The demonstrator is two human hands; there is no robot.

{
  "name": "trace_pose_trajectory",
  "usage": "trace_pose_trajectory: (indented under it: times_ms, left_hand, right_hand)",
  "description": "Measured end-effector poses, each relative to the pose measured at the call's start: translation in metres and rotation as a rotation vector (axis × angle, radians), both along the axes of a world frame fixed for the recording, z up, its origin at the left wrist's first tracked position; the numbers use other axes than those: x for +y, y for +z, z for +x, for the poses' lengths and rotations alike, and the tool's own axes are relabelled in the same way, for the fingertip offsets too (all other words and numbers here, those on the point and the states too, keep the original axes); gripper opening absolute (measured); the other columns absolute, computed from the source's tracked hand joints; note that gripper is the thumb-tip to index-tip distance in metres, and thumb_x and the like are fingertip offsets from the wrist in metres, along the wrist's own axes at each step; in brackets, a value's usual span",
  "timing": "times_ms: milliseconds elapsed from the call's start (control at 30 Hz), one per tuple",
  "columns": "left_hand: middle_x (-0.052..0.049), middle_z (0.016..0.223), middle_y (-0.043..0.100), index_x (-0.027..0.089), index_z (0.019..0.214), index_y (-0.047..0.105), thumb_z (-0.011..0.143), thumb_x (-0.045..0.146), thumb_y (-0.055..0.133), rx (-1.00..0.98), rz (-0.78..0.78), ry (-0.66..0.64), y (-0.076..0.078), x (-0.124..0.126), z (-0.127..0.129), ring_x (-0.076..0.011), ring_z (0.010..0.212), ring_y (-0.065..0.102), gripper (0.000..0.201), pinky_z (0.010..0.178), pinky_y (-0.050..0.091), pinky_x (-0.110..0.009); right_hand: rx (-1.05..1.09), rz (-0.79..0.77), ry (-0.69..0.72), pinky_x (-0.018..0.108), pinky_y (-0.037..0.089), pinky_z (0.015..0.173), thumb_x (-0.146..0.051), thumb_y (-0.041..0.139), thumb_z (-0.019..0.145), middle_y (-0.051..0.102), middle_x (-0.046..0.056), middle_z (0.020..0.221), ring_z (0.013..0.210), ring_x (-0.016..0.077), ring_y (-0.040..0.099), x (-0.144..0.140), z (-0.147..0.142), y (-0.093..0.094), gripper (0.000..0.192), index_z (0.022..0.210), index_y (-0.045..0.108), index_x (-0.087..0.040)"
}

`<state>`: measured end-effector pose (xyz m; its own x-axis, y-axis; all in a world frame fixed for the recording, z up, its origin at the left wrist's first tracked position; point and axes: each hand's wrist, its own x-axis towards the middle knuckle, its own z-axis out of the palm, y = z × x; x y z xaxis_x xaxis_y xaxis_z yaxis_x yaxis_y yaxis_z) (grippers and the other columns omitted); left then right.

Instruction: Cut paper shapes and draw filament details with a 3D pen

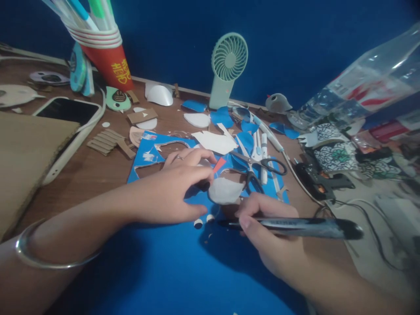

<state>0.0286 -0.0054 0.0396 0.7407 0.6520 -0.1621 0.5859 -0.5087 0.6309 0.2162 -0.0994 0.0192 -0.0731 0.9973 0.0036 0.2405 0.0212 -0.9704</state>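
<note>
Nearest, a plain stretch of blue surface. Above its right part, the right hand, thumb and fingers closed in a writing grip around a black marker, its dark tip pointing left. Just left of that tip, two small black-and-white discs side by side, close below the thumb of the left hand. On this hand, fingers half curled, palm down, thumb spread apart; beneath the index finger, a short dark cylinder, cannot tell whether gripped or merely covered. Between both hands, a rounded white piece, and near its upper left edge a red-orange scrap. Slightly farther, black-handled scissors lying open over a blue sheet with cut-outs. To the right, a black glue gun; to the left, a phone partly under cardboard. Farther still, a red paper cup of pens, a pale green fan standing upright, a tilted-looking clear bottle. Behind everything, a blue wall.
</note>
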Motion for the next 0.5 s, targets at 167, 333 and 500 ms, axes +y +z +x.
trace_pose_trajectory:
  times_ms: [167, 333, 500]
  left_hand:
    - [0.0, 0.131, 0.035, 0.023, 0.074, 0.054, 0.064, 0.04, 0.063, 0.03, 0.016, 0.012, 0.0017, -0.0005, 0.0037, -0.0348, 0.123, 0.025, 0.022, 0.099, 0.028, -0.053]
    - [0.0, 0.127, 0.037, 0.023, 0.073, 0.056, 0.065, 0.041, 0.063, 0.075, 0.004, 0.033, 0.0064, -0.002, 0.007, -0.0349, 0.122, 0.027, 0.021, 0.097, 0.031, -0.051]
    - [-0.001, 0.127, 0.036, 0.022, 0.072, 0.055, 0.065, 0.04, 0.061, 0.107, 0.001, 0.024, 0.0093, -0.0026, 0.0079, -0.0354, 0.12, 0.028, 0.02, 0.096, 0.032, -0.052]
  right_hand:
    - [-0.12, 0.001, 0.058, 0.018, 0.029, 0.038, -0.015, 0.053, 0.067, 0.045, -0.004, 0.046, 0.04, 0.0061, 0.037, 0.0076, -0.0056, 0.0104, 0.016, 0.053, 0.047, -0.017]
    - [-0.17, 0.024, 0.085, 0.018, 0.034, 0.041, -0.017, 0.053, 0.068, 0.049, -0.002, 0.047, 0.043, 0.0077, 0.042, 0.0089, -0.0078, 0.0096, 0.016, 0.053, 0.048, -0.016]
    - [-0.213, 0.038, 0.113, 0.018, 0.032, 0.041, -0.018, 0.053, 0.07, 0.048, -0.003, 0.049, 0.043, 0.0071, 0.04, 0.0085, -0.0071, 0.0052, 0.016, 0.055, 0.048, -0.017]
